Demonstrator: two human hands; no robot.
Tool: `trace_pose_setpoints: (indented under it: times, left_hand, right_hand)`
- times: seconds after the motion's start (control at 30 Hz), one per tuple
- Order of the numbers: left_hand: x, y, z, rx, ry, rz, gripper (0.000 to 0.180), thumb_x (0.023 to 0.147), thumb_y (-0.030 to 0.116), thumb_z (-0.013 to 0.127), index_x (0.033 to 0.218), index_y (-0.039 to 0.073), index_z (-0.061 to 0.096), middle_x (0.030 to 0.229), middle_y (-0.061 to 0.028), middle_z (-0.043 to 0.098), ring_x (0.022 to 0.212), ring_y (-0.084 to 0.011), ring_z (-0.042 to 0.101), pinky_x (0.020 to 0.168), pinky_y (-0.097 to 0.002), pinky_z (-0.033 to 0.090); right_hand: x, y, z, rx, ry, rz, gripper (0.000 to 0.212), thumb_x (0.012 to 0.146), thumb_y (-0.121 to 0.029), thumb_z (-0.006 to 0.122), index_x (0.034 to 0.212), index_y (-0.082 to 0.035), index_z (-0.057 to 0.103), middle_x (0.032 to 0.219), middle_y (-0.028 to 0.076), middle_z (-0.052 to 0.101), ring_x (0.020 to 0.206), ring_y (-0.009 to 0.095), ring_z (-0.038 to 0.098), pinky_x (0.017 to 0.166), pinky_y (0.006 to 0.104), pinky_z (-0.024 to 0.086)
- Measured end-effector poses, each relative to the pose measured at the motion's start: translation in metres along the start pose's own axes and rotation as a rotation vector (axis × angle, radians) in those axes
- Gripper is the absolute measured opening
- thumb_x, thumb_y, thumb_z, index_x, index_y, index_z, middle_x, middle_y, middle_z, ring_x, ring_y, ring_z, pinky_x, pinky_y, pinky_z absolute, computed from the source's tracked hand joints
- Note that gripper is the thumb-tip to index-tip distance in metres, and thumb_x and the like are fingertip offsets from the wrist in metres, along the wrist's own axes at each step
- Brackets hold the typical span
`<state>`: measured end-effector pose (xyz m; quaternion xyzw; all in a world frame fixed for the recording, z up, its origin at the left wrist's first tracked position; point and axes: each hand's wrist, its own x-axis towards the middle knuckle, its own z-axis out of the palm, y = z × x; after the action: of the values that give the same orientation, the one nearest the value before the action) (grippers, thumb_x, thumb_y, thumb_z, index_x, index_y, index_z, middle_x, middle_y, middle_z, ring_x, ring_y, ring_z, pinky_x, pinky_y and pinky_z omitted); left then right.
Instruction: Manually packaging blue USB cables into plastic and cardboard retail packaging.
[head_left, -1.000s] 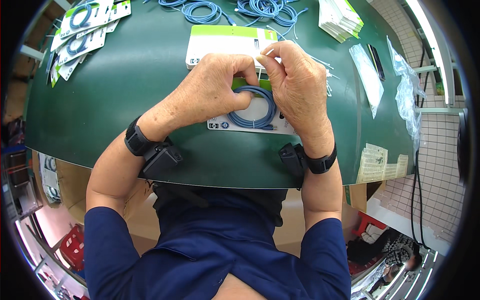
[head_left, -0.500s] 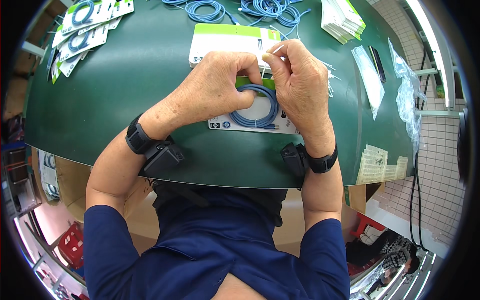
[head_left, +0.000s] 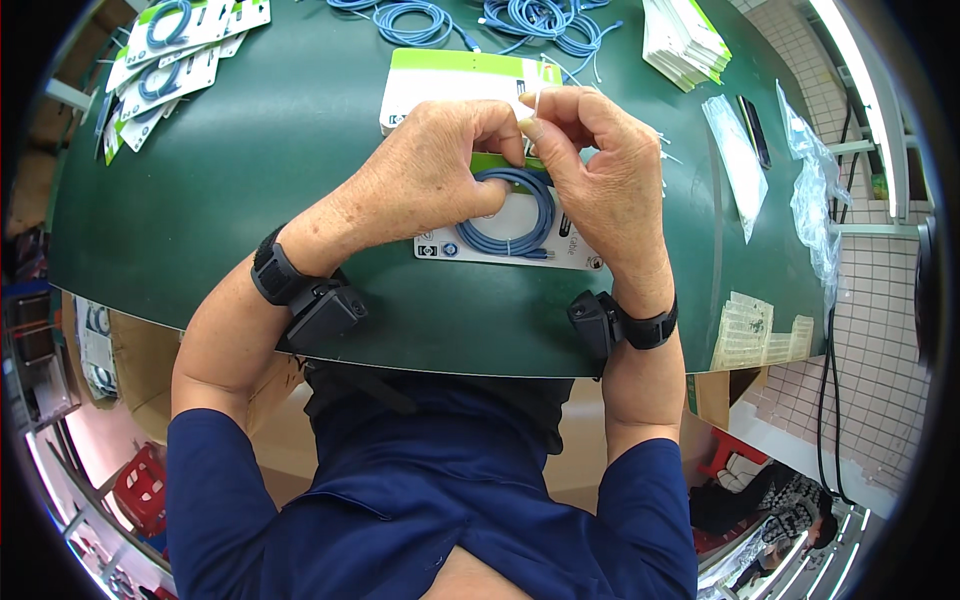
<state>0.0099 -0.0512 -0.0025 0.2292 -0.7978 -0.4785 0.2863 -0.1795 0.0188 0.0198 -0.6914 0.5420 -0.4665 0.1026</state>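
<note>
A coiled blue cable [head_left: 549,215] lies on a white and green packaging card [head_left: 570,258] in front of me. My left hand [head_left: 425,170] is closed on the upper left of the coil, its thumb over the cable and its fingers at the card's green top. Beside it, my right hand [head_left: 612,165] pinches a thin white cable tie [head_left: 538,100] between thumb and forefinger, just above the coil. Part of the tie is hidden behind the fingers. At the coil's bottom a small pale tie binds the cable. Behind both hands lies a stack of white and green cards [head_left: 455,66].
Loose blue cables [head_left: 410,24] lie at the far edge. Carded cables [head_left: 165,70] are piled far left, more cards [head_left: 682,45] far right. White ties [head_left: 668,150] poke out beside my right hand. A clear bag [head_left: 738,165], a black pen-like object [head_left: 755,130] and crumpled plastic [head_left: 812,180] lie right.
My right hand has shifted slightly left and its fingers have turned, so the white tie now points more upright. My left hand stays on the coil; the card has barely moved.
</note>
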Motion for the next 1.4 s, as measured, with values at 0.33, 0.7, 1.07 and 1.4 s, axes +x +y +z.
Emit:
trace_pose_setpoints:
  times: [0.33,0.7,1.07,1.4]
  left_hand:
    - [0.001,0.007,-0.01,-0.03,0.054,-0.041,0.028,0.077,-0.003,0.071,0.105,0.0,0.069,0.097,-0.0103,0.074,0.094,-0.0188,0.072,0.09,-0.0327,0.059]
    - [0.003,0.006,-0.016,-0.071,0.077,0.065,0.025,0.078,-0.003,0.07,0.101,0.001,0.076,0.091,-0.0114,0.077,0.092,-0.0197,0.074,0.085,-0.0336,0.059]
    - [0.002,0.009,-0.021,-0.032,0.086,0.032,0.024,0.078,-0.002,0.07,0.099,0.0,0.079,0.092,-0.0137,0.08,0.085,-0.02,0.075,0.082,-0.0327,0.059]
    - [0.003,0.011,-0.023,-0.003,0.105,0.055,0.023,0.078,-0.003,0.069,0.1,-0.001,0.078,0.092,-0.0114,0.079,0.085,-0.017,0.074,0.082,-0.0309,0.059]
  right_hand:
    - [0.003,-0.018,-0.018,-0.036,-0.101,-0.063,0.016,0.093,0.003,0.076,0.108,0.001,0.079,0.092,0.007,0.076,0.075,0.01,0.066,0.067,0.0234,0.052]
    - [0.001,-0.031,-0.028,0.37,-0.373,0.153,0.021,0.093,0.008,0.071,0.11,0.001,0.081,0.091,0.005,0.072,0.076,0.009,0.065,0.065,0.0235,0.052]
    - [-0.002,-0.03,-0.024,0.232,-0.254,0.062,0.023,0.087,0.009,0.077,0.106,-0.002,0.082,0.091,0.006,0.072,0.078,0.01,0.065,0.066,0.0248,0.052]
    - [-0.014,-0.017,-0.007,-0.127,0.05,-0.447,0.022,0.08,0.009,0.082,0.091,-0.008,0.075,0.091,0.006,0.073,0.074,0.022,0.064,0.064,0.0307,0.05]
